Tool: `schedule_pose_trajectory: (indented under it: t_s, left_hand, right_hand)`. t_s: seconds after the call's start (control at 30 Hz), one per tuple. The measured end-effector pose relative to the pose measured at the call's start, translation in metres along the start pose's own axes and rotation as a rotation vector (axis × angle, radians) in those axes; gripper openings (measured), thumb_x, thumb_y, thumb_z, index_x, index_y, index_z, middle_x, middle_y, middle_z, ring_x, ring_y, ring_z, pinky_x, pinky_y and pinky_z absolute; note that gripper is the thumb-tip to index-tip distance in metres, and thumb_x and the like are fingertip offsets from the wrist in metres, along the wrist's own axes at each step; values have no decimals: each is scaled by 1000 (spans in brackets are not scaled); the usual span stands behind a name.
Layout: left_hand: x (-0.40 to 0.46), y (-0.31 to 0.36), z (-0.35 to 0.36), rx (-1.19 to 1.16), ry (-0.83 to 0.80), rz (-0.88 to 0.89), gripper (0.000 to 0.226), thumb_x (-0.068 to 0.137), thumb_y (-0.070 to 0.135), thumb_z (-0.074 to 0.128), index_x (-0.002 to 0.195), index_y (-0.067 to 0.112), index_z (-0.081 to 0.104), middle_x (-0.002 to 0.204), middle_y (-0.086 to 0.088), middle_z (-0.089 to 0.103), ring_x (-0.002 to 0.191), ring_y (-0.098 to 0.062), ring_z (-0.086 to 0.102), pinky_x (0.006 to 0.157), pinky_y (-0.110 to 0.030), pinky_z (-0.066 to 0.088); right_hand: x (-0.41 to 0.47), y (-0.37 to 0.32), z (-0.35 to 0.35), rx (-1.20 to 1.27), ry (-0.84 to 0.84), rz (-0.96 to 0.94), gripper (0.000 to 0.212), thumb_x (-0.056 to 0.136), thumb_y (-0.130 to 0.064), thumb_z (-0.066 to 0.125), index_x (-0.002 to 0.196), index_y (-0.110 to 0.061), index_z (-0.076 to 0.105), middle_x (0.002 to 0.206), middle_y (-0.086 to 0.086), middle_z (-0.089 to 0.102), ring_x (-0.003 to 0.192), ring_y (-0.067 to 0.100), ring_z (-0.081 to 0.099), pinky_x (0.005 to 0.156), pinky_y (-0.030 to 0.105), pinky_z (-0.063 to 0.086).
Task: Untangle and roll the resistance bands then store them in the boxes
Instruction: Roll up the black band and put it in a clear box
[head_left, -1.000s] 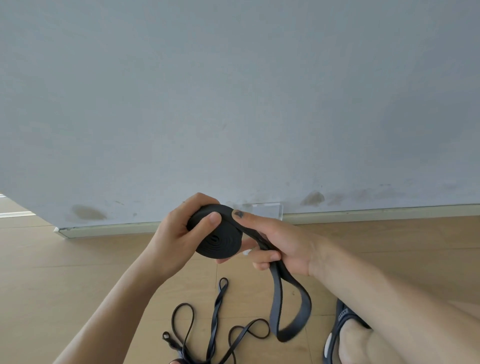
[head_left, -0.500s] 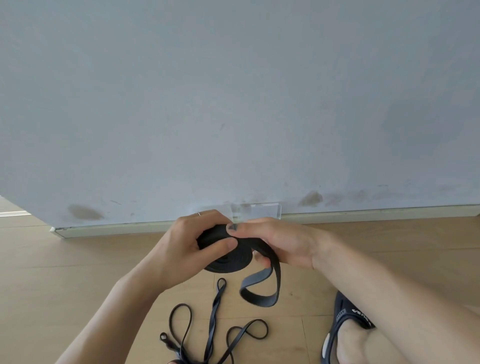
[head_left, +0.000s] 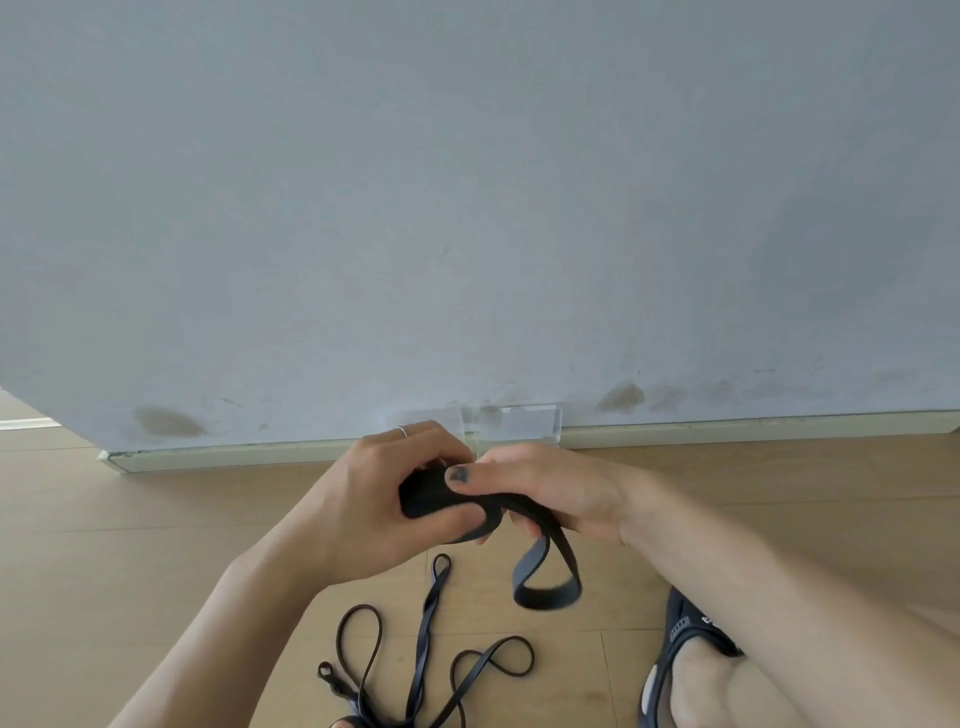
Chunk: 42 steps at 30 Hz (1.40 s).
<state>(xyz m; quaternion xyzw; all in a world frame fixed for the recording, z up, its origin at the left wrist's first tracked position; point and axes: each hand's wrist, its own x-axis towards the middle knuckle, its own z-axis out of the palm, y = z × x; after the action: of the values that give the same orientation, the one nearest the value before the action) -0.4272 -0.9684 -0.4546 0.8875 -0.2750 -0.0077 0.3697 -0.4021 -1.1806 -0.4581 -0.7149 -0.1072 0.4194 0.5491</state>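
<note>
Gripping a black band roll in mid-air above the floor, just before the wall: left hand curled round the coil, thumb pressed along its lower edge; right hand pinching the band, thumb flat on top, fingers tucked beneath. Hanging below the right hand, a short loose loop. Lying tangled on the floor underneath, thinner bands. Showing at lower right, a foot in a dark sandal.

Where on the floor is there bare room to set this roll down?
Bare floor lies left of the left hand, up to the baseboard. It is crowded below the hands: loose bands sprawl there, beside the sandal.
</note>
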Motion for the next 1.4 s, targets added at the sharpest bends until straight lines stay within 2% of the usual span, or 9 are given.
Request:
schedule_pose_trajectory:
  t_s: [0.17,0.27,0.53,0.73,0.9,1.0,1.13,1.27,1.4]
  left_hand:
    - [1,-2,8,58,10,18,14,89,42,64,89,29,66,82,15,61,75,-9,56,65,-20,43]
    - [2,-2,-2,-72,65,13,9,92,35,65,94,28,69,83,14,65,78,-11,62,68,-15,44]
    - [-2,-3,8,147,-54,-1,24,86,55,62,93,32,64,86,14,62,77,-11,59,66,-30,49]
    - [0,-6,-3,-81,40,-44,17,88,40,65,97,26,70,85,13,66,80,-12,63,67,-17,46]
    - [0,-5,8,63,-74,-89,24,79,53,67,94,34,66,85,12,66,82,-12,62,70,-33,52]
    - [0,-6,8,9,-44,-79,20,84,47,67,89,28,67,80,9,65,77,-15,60,68,-35,51]
    - [-2,-9,-1,-163,-4,-101,12,85,26,75,97,27,72,88,10,70,82,-15,66,71,-23,51]
    - [-1,-10,8,21,-94,-127,22,79,51,71,96,37,66,89,15,67,84,-12,64,72,-35,54]
    - [1,-9,11,55,-78,-78,22,85,53,64,93,33,65,86,13,63,79,-14,58,69,-35,50]
  right_hand:
    - [1,3,-3,-81,14,54,59,89,-73,60,102,-15,63,88,3,63,68,14,50,67,28,42]
    - [-2,2,-6,40,-121,22,60,95,-72,51,127,-24,66,110,14,76,86,29,52,68,29,39]
    - [2,2,0,-306,24,95,69,90,-80,49,100,-14,65,93,8,81,63,15,46,62,26,39]
    - [-2,1,-11,18,-77,64,65,90,-73,56,129,-22,68,112,7,78,65,17,45,62,28,34]
    - [2,4,-5,-161,77,70,68,90,-68,64,103,-1,67,72,-7,61,65,14,46,59,23,40]
    - [3,5,-6,-151,35,73,65,89,-75,58,97,-11,68,78,0,68,63,15,45,61,26,40]
    - [1,4,-13,-4,-61,66,68,87,-73,62,123,-16,70,114,26,72,60,14,42,61,28,38]
    - [8,6,-6,-205,21,58,75,89,-76,59,105,-3,71,101,16,77,63,13,51,62,26,42]
    - [4,5,-7,-157,-24,106,58,88,-74,58,98,-17,67,92,11,74,62,12,51,64,24,45]
